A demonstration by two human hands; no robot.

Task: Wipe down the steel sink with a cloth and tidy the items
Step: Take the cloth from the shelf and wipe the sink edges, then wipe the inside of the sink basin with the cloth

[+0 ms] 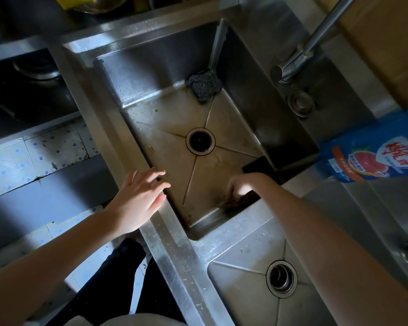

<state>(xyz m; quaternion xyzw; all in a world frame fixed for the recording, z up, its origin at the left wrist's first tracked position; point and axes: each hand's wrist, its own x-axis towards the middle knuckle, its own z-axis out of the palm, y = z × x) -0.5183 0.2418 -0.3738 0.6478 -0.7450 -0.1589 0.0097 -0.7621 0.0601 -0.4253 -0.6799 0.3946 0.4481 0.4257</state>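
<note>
The steel sink (149,109) has a stained floor with a round drain (200,141) in the middle. My right hand (242,187) is down in the near corner of the basin, shut on a dark brown cloth (239,202) pressed against the wall there. My left hand (139,196) rests open on the front rim with fingers spread over the edge. A steel-wool scrubber with a long handle (204,85) leans in the far corner. A dark flat sponge or pad (257,165) lies against the right wall.
A second basin with its own drain (280,278) sits at lower right. The tap (302,52) hangs over the right rim beside a round fitting (300,103). A blue detergent pouch (375,151) lies at right. Tiled floor and my dark trouser leg (118,267) lie at left.
</note>
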